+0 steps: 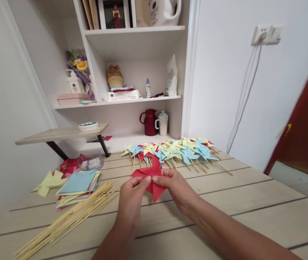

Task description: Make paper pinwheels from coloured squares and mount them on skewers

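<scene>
A red paper pinwheel (156,191) is held above the table between both my hands, its four points spread out. My left hand (133,195) pinches it near the middle from the left, thumb on top. From the right, my right hand (177,186) grips it the same way, the two thumb tips almost touching at the centre. No stick shows on this pinwheel, and the fingers behind it are partly hidden. Beyond my hands lies a bunch of finished pinwheels (188,154) in blue, yellow and red on thin sticks.
Loose wooden sticks (80,213) lie at the left, beside a stack of coloured paper squares (78,181). A yellow paper pinwheel (50,182) and a clear plastic container (91,163) are near them. A small raised shelf (61,134) stands at the back left, before white shelving (134,31).
</scene>
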{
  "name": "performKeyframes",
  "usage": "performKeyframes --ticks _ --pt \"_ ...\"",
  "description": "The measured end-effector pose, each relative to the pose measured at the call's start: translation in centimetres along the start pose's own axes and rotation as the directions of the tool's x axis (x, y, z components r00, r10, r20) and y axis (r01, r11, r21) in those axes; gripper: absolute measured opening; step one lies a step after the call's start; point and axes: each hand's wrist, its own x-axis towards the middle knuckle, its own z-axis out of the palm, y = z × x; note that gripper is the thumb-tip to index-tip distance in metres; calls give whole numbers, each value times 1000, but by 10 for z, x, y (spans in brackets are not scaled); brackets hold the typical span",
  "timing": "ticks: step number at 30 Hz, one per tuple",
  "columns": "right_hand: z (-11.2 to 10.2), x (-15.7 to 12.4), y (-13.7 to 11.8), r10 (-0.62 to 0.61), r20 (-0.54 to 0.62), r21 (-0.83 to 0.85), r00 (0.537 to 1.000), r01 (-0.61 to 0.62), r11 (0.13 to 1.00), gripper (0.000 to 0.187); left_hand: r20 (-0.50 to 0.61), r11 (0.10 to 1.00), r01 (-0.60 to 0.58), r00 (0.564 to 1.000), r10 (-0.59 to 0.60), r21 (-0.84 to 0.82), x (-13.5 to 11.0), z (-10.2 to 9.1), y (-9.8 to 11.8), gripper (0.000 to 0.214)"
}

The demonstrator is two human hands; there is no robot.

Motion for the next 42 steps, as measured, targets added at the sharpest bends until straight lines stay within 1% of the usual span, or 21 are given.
performKeyframes --ticks 3,5,8,10,11,12,13,15,17,18,20,21,23,25,27,29,31,33,37,39,42 --pt "1 0 2 2 1 -25 1000 -2 1000 23 -12 1000 25 1000 -25 -8 1 -1 0 31" --pt "0 0 2 -33 -1 -92 999 33 995 23 -26 999 50 998 -50 -12 2 -2 0 30" --pt "-6 0 1 -177 46 -236 983 183 954 20 -47 994 95 994 -97 -52 4 -6 4 29" --pt "-10 -2 -1 -286 91 -328 954 300 896 24 -64 987 125 989 -132 -99 6 -9 9 28" --pt "-12 -3 -3 -339 106 -385 935 353 852 26 -75 984 131 987 -141 -123 8 -11 11 28" --pt "-13 -4 -4 -400 130 -460 908 412 787 27 -88 981 130 986 -143 -147 9 -13 14 27" --pt "-15 -5 -5 -464 168 -541 870 475 694 28 -99 978 124 985 -142 -169 10 -16 17 26" --pt "-16 -7 -6 -561 288 -664 776 584 467 33 -111 973 112 984 -136 -204 12 -20 20 24" --pt "-15 -8 -4 -595 397 -722 699 637 268 39 -106 967 112 985 -139 -227 14 -24 22 24" --pt "-15 -8 -2 -599 434 -739 673 647 191 41 -101 965 117 984 -144 -233 15 -25 22 25" --pt "-13 -7 2 -602 483 -758 636 648 76 41 -82 963 123 986 -147 -241 16 -26 21 29" --pt "-13 -6 4 -602 500 -762 623 647 38 39 -65 962 127 987 -147 -242 15 -26 20 31" --pt "-13 -5 7 -607 518 -761 603 648 -6 30 -30 960 141 988 -153 -242 15 -25 18 35" --pt "-13 -4 8 -624 518 -756 585 654 -15 19 -12 958 157 986 -165 -241 14 -24 16 36" --pt "-15 -2 8 -655 506 -746 561 666 -5 11 -21 958 168 984 -178 -234 12 -23 16 36" --pt "-16 0 7 -683 490 -732 542 681 15 9 -19 961 168 984 -176 -220 11 -22 16 34" --pt "-15 1 6 -694 470 -726 546 686 48 9 1 967 161 986 -164 -195 9 -20 16 32" --pt "-14 1 4 -687 437 -730 581 675 107 9 13 975 155 988 -154 -161 7 -18 15 30" --pt "-10 -1 0 -624 339 -739 704 610 286 14 -6 987 131 991 -132 -89 6 -15 13 29" --pt "-8 -2 -1 -585 298 -739 755 570 359 15 -22 993 109 994 -110 -55 6 -14 12 30" --pt "-7 -2 -3 -549 245 -735 799 522 433 17 -48 996 88 995 -90 -24 7 -14 10 29"
